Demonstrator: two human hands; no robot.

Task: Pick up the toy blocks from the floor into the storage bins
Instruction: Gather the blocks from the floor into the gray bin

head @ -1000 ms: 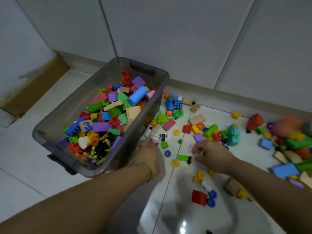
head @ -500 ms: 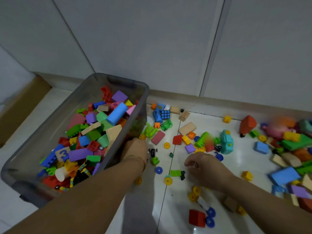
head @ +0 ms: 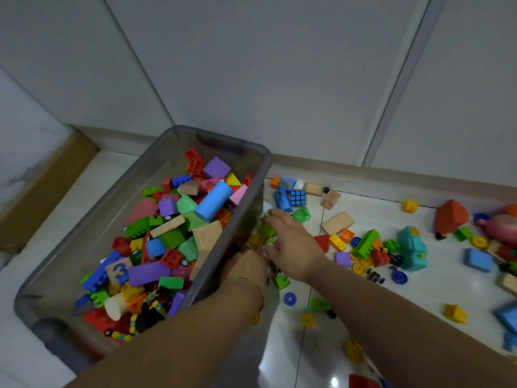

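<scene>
A red block (head: 361, 383) and a yellow wheel (head: 354, 351) lie nearest, on bare white floor (head: 293, 368) between the two forearms; this strip of tile offers the most open room. Farther in, one blue ring wheel (head: 289, 299) and one small green block (head: 282, 281) sit just beside the wrists.

The left hand (head: 243, 267), with a thin bracelet at the wrist, rests against the long right wall of the storage bin (head: 84, 233). Its fingers are hidden, so their spread and grip cannot be determined. The right hand (head: 293, 247) lies flat and low over the floor, fingers (head: 272, 217) extended and slightly spread. Their tips are at a cluster of green blocks (head: 265, 231) touching the bin wall; no closed grip is visible.

The single grey translucent bin is roughly half filled with mixed blocks, among them a blue cylinder (head: 213, 201) and a numbered "3" block (head: 119, 271). Bare tile borders its left side.

To the right, loose blocks cover the floor densely. They include one teal toy car (head: 412, 247), one orange-red roof block (head: 450, 217), one puzzle cube (head: 297, 197) and three tan wooden blocks (head: 337, 222) near it. The scatter ends at the skirting below grey wall panels (head: 251, 65). A cardboard sheet (head: 47, 189) leans at far left.
</scene>
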